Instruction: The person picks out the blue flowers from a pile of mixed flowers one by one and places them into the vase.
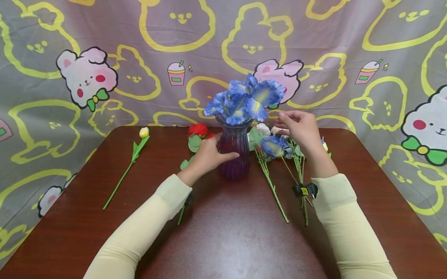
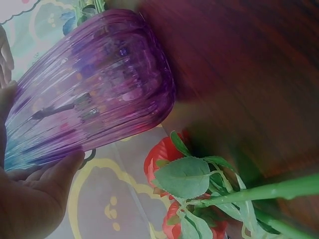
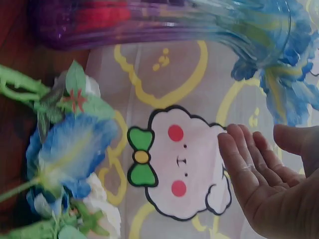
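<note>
The vase [image 1: 234,167], ribbed and tinted purple toward its base, stands upright on the brown table [image 1: 226,248]. The left hand [image 1: 207,154] holds it from the left side, thumb laid across the front of the glass and fingers curled round toward the back, so the vase sits between thumb and fingers.

Blue flowers [image 1: 244,101] spread above the vase's rim, their petals hanging over it. Their stems inside are hard to make out through the tinted glass.

The right hand [image 1: 302,128] is raised just to the right of these blooms and grips nothing. In its wrist view the fingers extend close together, with the thumb apart from them; the petals lie just beyond the thumb, with a small gap.

Below the right hand, a loose blue flower [image 1: 274,146] lies on the table beside white flowers [image 1: 262,129], with several green stems pointing toward the person. Red flowers [image 1: 197,131] with green leaves lie left of the vase, partly behind the left hand. Farther left, well apart, lies a single pale yellow tulip [image 1: 144,132]. A patterned cloth [image 1: 202,20] hangs behind the table.
</note>
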Demonstrator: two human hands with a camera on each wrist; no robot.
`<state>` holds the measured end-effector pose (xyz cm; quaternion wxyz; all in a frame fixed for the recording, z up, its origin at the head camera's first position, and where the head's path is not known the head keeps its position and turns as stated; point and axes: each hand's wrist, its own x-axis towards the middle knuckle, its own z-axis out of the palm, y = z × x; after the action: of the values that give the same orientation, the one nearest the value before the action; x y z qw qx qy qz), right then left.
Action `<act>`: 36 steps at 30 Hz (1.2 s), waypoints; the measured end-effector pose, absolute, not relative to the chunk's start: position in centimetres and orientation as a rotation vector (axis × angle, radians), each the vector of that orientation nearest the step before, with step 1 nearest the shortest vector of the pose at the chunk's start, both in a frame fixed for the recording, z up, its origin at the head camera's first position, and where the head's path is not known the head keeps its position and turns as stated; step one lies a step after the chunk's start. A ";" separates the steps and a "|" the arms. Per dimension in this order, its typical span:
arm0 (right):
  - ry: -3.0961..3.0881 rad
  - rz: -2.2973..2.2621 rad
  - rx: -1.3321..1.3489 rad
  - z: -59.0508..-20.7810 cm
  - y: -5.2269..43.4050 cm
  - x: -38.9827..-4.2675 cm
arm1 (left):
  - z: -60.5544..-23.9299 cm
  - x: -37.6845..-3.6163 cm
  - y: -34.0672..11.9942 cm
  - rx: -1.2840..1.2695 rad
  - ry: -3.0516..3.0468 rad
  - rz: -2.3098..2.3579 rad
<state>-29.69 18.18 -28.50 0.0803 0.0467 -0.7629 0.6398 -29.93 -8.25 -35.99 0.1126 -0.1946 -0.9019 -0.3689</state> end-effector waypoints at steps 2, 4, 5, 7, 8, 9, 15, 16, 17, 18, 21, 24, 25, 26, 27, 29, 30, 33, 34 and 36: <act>-2.343 1.859 0.136 -28.4 18.7 -29.5 | -36.0 -29.9 -8.2 -0.576 -2.645 -1.084; -2.415 1.786 0.125 -28.3 19.3 -29.3 | -36.0 -30.0 -8.2 -0.578 -2.643 -1.082; -2.449 1.752 0.118 -28.3 19.5 -29.3 | -36.0 -30.0 -8.2 -0.581 -2.642 -1.079; -2.519 1.673 0.113 -28.3 20.0 -29.2 | -36.0 -30.0 -8.2 -0.583 -2.639 -1.073; -2.553 1.625 0.109 -28.3 20.3 -29.1 | -36.0 -30.0 -8.3 -0.584 -2.637 -1.072; -2.584 1.576 0.110 -28.3 20.5 -29.1 | -35.9 -30.0 -8.3 -0.584 -2.635 -1.069; -2.697 1.389 0.139 -28.7 21.9 -28.7 | -35.8 -29.8 -8.3 -0.598 -2.628 -1.069; -2.715 1.364 0.140 -28.8 22.1 -28.6 | -35.8 -29.8 -8.3 -0.601 -2.628 -1.070; -2.733 1.336 0.145 -28.9 22.4 -28.5 | -35.8 -29.8 -8.3 -0.603 -2.628 -1.071; -2.753 1.300 0.146 -29.0 22.6 -28.4 | -35.8 -29.8 -8.3 -0.605 -2.627 -1.071; -2.808 1.206 0.142 -29.4 23.2 -28.1 | -35.8 -29.8 -8.2 -0.608 -2.622 -1.068; -2.857 1.129 0.138 -29.9 23.7 -27.9 | -36.0 -29.9 -8.3 -0.608 -2.619 -1.065; -2.876 1.105 0.134 -30.1 23.9 -27.9 | -36.0 -29.9 -8.3 -0.610 -2.618 -1.064; -2.896 1.083 0.130 -30.3 24.1 -27.9 | -36.0 -29.9 -8.3 -0.611 -2.618 -1.064; -2.916 1.067 0.124 -30.5 24.3 -27.8 | -36.1 -30.0 -8.2 -0.612 -2.618 -1.064; -2.951 1.049 0.119 -31.0 24.7 -27.8 | -36.1 -30.0 -8.2 -0.611 -2.620 -1.065; -2.967 1.040 0.112 -31.3 24.9 -27.8 | -36.1 -30.0 -8.2 -0.610 -2.621 -1.065; -3.006 1.012 0.110 -32.1 25.3 -27.9 | -36.1 -30.0 -8.2 -0.604 -2.625 -1.067; -3.018 0.990 0.113 -32.3 25.4 -27.9 | -36.1 -30.0 -8.2 -0.603 -2.625 -1.066; -3.049 0.951 0.113 -32.8 25.5 -28.0 | -36.1 -30.0 -8.2 -0.606 -2.623 -1.065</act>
<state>-28.02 25.49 -32.80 -0.0271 0.0353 -0.9537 0.2974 -30.05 -8.24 -36.05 0.1230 -0.2078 -0.8991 -0.3651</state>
